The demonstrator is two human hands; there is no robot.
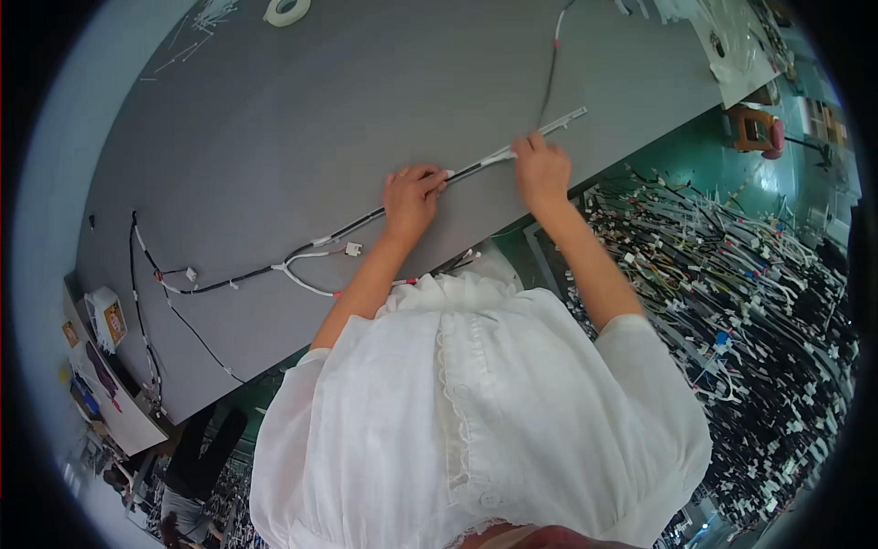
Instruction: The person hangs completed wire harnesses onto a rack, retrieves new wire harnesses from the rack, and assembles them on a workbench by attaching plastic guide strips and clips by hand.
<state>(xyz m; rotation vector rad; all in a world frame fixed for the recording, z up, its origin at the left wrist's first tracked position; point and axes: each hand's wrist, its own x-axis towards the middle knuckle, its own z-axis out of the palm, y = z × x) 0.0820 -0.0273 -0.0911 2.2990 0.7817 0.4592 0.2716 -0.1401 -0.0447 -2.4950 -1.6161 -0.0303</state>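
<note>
A long black and white wire harness (352, 226) lies slantwise over the grey table, with white tape and side branches. My left hand (412, 199) is closed around its middle, thumb and fingers on the black sleeve. My right hand (542, 169) pinches the harness farther right, at a white-wrapped stretch. Past those fingers sticks out a narrow pale strip (569, 119), and a dark cable (549, 82) with a red mark runs up from there. Near my left forearm, a white connector (354, 249) ends one branch. What lies directly under my right fingers is hidden.
A tape roll (286, 11) and loose white ties (197, 37) lie at the table's far edge. To the right below the table is a large heap of harnesses (750, 339). A white box (105, 318) stands at left; another person (187, 485) is lower left.
</note>
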